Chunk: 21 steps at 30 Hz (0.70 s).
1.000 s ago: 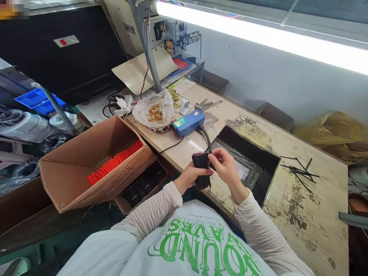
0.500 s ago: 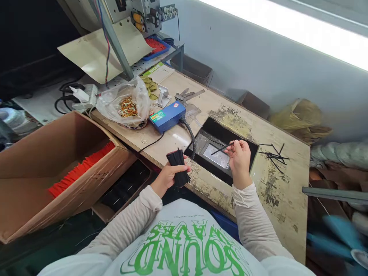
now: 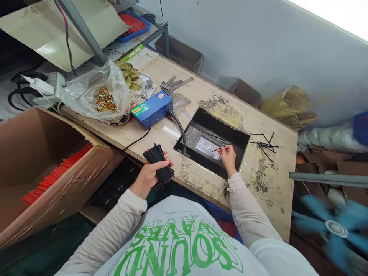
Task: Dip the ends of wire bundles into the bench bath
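Note:
My left hand point(image 3: 150, 173) is closed around a bundle of thin black strips point(image 3: 158, 163), held in front of the table's near edge. Between the fingertips of my right hand point(image 3: 228, 156) is a single black strip point(image 3: 216, 150), its tip over a bright rectangular plate point(image 3: 206, 146) in the dark recess point(image 3: 195, 124) of the tabletop. Several loose black strips point(image 3: 266, 145) lie crossed on the wood to the right of the recess. What the strips are made of I cannot tell.
A blue box point(image 3: 153, 107) with a black hose stands left of the recess. Behind it are a plastic bag point(image 3: 86, 96) of small metal-coloured pieces and a caliper-like tool point(image 3: 176, 85). A cardboard box point(image 3: 94, 161) borders the table at left; a fan point(image 3: 336, 228) is at lower right.
My right hand has lowered into the recess, bringing the strip down toward the bright plate. The bundle stays in my left hand. The whole view has shifted.

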Motion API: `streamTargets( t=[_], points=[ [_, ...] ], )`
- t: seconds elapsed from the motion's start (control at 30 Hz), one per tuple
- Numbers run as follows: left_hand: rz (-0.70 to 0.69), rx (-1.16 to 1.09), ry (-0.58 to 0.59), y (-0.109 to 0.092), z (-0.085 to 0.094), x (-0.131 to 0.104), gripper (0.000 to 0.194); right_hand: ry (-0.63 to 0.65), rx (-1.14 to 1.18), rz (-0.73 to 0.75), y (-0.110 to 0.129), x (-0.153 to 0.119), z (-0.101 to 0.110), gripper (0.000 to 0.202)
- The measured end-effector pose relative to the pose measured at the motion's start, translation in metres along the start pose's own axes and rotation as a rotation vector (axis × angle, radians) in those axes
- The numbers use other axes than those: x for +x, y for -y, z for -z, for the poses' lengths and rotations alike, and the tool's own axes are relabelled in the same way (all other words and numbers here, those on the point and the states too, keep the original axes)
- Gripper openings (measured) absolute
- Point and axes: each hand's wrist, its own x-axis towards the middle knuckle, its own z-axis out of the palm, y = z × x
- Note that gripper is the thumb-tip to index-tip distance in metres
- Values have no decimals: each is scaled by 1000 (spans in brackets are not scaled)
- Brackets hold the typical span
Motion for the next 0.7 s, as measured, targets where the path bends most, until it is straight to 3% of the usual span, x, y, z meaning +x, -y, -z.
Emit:
streamTargets(
  t=[0.2, 0.7],
  points=[
    [-9, 1, -17, 0, 1, -1, 58, 5, 1, -35, -18, 10, -9, 33],
    [-13, -3, -51, 3, 4, -1, 56, 69, -1, -38, -32, 21, -22, 26]
  ],
)
